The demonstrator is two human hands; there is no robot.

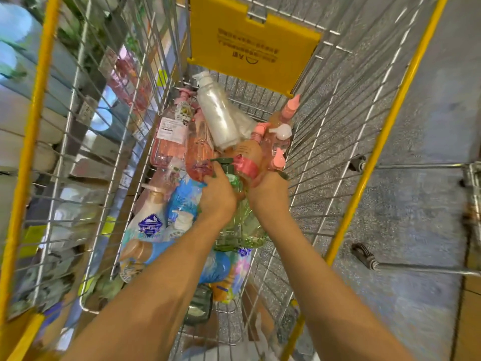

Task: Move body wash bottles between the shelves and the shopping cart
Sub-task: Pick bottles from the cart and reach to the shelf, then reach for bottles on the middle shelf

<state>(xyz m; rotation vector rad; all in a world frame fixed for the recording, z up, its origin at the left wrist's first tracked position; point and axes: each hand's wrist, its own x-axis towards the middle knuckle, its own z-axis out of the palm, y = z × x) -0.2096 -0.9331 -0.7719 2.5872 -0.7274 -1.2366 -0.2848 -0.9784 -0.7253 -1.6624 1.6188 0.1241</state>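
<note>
I look down into a wire shopping cart [307, 142] with yellow rims, holding several body wash bottles. My left hand [218, 196] grips the dark pump neck of a clear green bottle [232, 231] lying on the pile. My right hand [269, 194] is curled round the neck of a second green bottle [256, 230] beside it; a dark pump spout [283, 175] sticks out past the fingers. Just beyond the hands lie an orange bottle with a pink band [248, 157], a white bottle [221, 118] and pink bottles [169, 144].
Blue and white bottles [151, 222] and a blue pack [183, 196] fill the cart's near left. A yellow flap [250, 48] closes the far end. Blurred shelves of bottles [28, 121] stand at the left. Another cart's wheels [361, 252] are on the grey floor at the right.
</note>
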